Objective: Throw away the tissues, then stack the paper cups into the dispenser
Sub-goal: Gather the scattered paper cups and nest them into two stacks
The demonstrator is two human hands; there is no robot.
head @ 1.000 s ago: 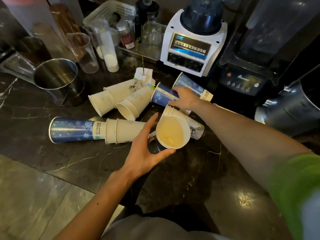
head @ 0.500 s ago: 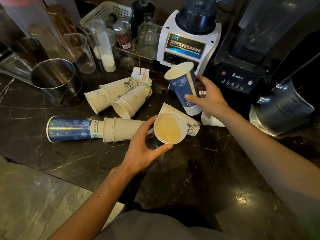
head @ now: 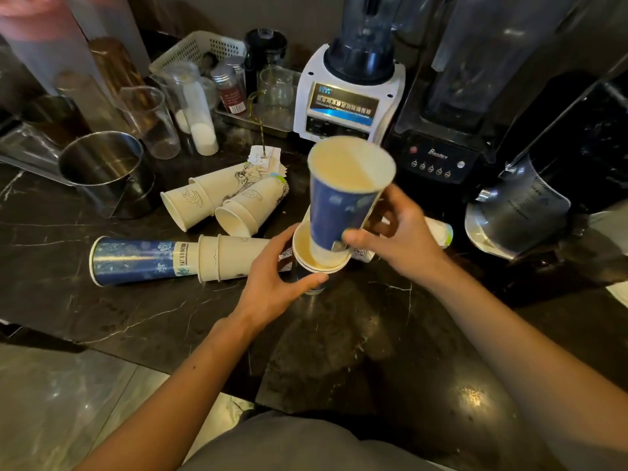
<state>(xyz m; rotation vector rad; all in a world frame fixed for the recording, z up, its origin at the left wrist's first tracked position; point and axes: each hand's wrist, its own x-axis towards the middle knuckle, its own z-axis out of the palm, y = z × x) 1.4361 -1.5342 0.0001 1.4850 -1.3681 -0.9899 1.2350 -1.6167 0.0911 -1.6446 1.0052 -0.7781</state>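
My right hand [head: 396, 232] grips a tall blue paper cup [head: 343, 202], upright, its base sitting inside the mouth of the cup stack [head: 314, 265] that my left hand [head: 272, 273] holds just above the dark marble counter [head: 373, 334]. To the left lie a blue cup [head: 134, 260] on its side, nested white cups [head: 231, 256] beside it, and two more tipped-over white cup stacks [head: 200, 200] [head: 251, 207] behind. Another fallen cup [head: 441, 232] peeks out behind my right hand. No tissue or dispenser can be made out.
A steel pitcher [head: 102, 168] and clear glasses [head: 153, 120] stand at the back left. A white blender [head: 350, 93], a black blender [head: 452, 130] and a dark jug [head: 520, 205] line the back and right. Small paper tags [head: 266, 158] lie behind the cups.
My right hand picked the blue cup off the counter, turned it upright and carried it over to the stack in my left hand, where its base now sits in the stack's mouth.
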